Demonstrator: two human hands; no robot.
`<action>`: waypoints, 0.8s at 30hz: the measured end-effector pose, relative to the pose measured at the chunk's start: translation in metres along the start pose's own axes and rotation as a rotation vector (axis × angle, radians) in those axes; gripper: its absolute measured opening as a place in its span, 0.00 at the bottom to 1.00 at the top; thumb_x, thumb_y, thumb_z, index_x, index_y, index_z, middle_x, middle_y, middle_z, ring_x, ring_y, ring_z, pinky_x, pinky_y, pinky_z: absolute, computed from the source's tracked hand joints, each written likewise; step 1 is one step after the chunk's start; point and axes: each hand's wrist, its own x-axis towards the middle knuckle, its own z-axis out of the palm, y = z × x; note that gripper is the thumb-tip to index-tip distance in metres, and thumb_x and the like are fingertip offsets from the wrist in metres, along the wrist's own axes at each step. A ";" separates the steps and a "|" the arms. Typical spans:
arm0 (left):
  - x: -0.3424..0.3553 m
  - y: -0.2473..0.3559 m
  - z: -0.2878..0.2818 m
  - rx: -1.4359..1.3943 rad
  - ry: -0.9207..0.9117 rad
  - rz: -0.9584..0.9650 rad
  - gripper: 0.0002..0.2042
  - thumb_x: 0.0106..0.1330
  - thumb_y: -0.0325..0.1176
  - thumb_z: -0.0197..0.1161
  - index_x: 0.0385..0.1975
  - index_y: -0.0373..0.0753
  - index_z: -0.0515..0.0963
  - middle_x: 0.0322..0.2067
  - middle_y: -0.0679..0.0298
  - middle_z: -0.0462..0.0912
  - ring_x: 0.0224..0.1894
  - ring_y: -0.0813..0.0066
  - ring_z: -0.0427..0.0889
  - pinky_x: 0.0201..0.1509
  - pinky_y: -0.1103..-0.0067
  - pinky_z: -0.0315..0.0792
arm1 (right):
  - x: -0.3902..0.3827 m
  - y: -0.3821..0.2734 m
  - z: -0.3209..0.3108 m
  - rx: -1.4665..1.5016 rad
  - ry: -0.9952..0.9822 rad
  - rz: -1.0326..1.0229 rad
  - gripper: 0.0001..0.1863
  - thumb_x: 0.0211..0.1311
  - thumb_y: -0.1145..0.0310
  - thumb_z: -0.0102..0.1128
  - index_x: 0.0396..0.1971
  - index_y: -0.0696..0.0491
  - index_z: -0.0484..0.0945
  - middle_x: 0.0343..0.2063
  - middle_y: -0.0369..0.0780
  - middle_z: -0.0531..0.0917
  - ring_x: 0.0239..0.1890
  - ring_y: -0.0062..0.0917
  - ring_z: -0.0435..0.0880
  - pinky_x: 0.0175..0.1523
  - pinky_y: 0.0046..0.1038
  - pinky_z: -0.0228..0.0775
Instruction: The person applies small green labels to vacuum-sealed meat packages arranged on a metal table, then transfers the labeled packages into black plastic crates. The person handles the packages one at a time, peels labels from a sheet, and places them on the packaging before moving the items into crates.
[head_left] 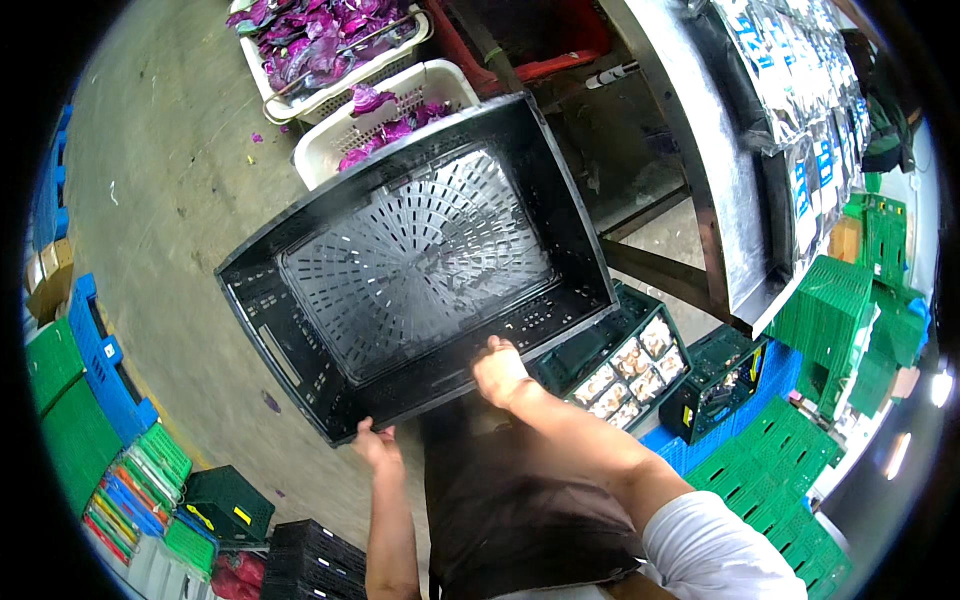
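A large black plastic crate (pixel 415 262) with a slotted, wet-looking floor is held tilted in front of me, its open top facing me. My right hand (pixel 499 371) is closed over the middle of its near rim, thumb on the inner side. Down by the near left corner, my left hand (pixel 375 443) grips the same rim, its fingers partly hidden beneath. Behind the crate's far edge stands a white basket (pixel 455 80) holding a few purple cabbage leaves (pixel 375 150).
Another white basket (pixel 385 52) heaped with purple leaves and a red crate (pixel 570 40) stand farther off. A steel table (pixel 710 170) is at right, above a dark crate of packed mushrooms (pixel 628 375). Green crates (pixel 770 455) and a blue pallet (pixel 100 345) line the sides.
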 end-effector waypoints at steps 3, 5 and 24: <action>-0.034 -0.006 0.020 0.022 -0.040 0.073 0.18 0.56 0.24 0.58 0.48 0.29 0.68 0.40 0.53 0.79 0.37 0.60 0.80 0.38 0.68 0.77 | 0.000 0.003 0.009 -0.037 -0.131 0.057 0.09 0.52 0.63 0.56 0.27 0.45 0.85 0.30 0.33 0.85 0.48 0.30 0.74 0.48 0.30 0.62; -0.039 -0.008 0.017 0.001 -0.039 0.043 0.18 0.57 0.25 0.57 0.48 0.28 0.68 0.40 0.53 0.79 0.38 0.59 0.80 0.41 0.68 0.77 | -0.009 0.003 0.007 0.000 -0.181 0.085 0.09 0.52 0.63 0.56 0.27 0.45 0.86 0.31 0.33 0.85 0.51 0.31 0.71 0.49 0.32 0.61; -0.165 0.030 0.094 0.913 -0.895 0.145 0.08 0.67 0.29 0.56 0.43 0.35 0.71 0.31 0.57 0.80 0.21 0.71 0.81 0.21 0.80 0.76 | -0.160 0.050 -0.142 0.822 0.674 -0.029 0.10 0.62 0.66 0.55 0.41 0.54 0.76 0.36 0.43 0.81 0.38 0.38 0.82 0.43 0.34 0.76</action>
